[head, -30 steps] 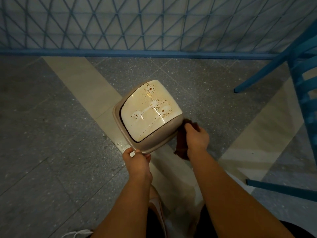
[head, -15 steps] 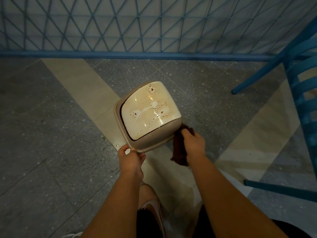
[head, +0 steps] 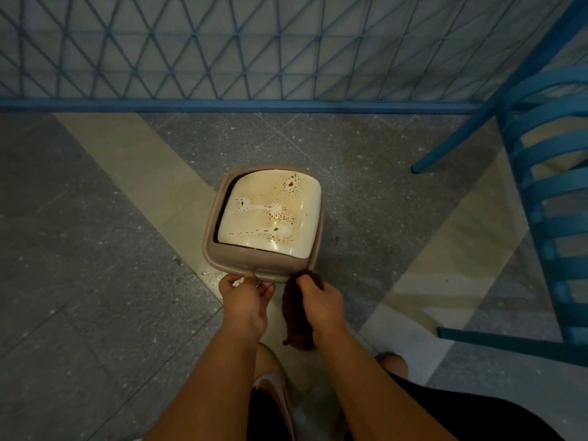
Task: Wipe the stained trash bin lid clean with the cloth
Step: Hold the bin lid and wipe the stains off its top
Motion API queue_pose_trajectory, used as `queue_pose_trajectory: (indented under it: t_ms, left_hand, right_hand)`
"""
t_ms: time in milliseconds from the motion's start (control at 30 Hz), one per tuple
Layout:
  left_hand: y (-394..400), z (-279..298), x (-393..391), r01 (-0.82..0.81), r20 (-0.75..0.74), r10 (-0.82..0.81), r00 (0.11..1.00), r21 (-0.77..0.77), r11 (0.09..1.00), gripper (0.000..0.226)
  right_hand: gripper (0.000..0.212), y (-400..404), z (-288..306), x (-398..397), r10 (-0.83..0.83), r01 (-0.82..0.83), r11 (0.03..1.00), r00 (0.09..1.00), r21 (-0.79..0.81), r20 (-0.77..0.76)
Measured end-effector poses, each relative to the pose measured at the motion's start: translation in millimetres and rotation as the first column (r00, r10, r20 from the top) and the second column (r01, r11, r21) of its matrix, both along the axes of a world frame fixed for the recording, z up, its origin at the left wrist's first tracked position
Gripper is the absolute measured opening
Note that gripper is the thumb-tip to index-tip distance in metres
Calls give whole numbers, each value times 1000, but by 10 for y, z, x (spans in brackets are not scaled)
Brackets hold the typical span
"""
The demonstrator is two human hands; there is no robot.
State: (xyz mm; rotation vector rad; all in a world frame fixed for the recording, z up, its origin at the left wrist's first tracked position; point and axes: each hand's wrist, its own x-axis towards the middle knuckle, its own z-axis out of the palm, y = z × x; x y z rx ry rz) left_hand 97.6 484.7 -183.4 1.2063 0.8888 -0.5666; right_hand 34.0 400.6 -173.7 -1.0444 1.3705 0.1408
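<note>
A beige trash bin lid point(head: 264, 259) with a cream swing flap point(head: 270, 211) is held above the floor in the middle of the view. Brown spots and streaks cover the flap. My left hand point(head: 245, 297) pinches the lid's near rim. My right hand point(head: 321, 303) sits just right of it, at the lid's near right corner, closed around a dark brown cloth point(head: 294, 313) that hangs down below the fist. The cloth touches the rim's edge, not the stained flap.
A blue metal lattice fence point(head: 222, 52) runs across the back. A blue slatted chair point(head: 547, 192) stands at the right, its legs reaching onto the grey and beige tiled floor point(head: 95, 249). Water drops point(head: 206, 276) lie on the floor near my left hand.
The lid has turned clockwise, so its near rim now faces me squarely. My right hand with the cloth has moved from the lid's right side toward the near rim, close to my left hand.
</note>
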Motion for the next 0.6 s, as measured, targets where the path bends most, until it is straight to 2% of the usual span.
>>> queue_pose_trajectory:
  t_ms: [133, 400, 500, 600]
  left_hand:
    - [-14, 67, 1, 21, 1, -21, 1000, 9, 1000, 22]
    - [-17, 66, -23, 2, 4, -2, 1000, 22, 1000, 18]
    - [-28, 96, -58, -30, -2, 31, 1000, 10, 999, 18]
    - [-79, 67, -115, -63, -29, 63, 998, -12, 998, 16]
  right_hand:
    - [22, -189, -43, 56, -1, 1, 991, 1000, -135, -2]
    - [32, -457, -35, 348, -85, 94, 955, 995, -282, 44]
    - [30, -236, -56, 167, -149, 162, 948, 987, -275, 66]
    - [31, -205, -38, -36, -78, 83, 970, 996, -228, 31]
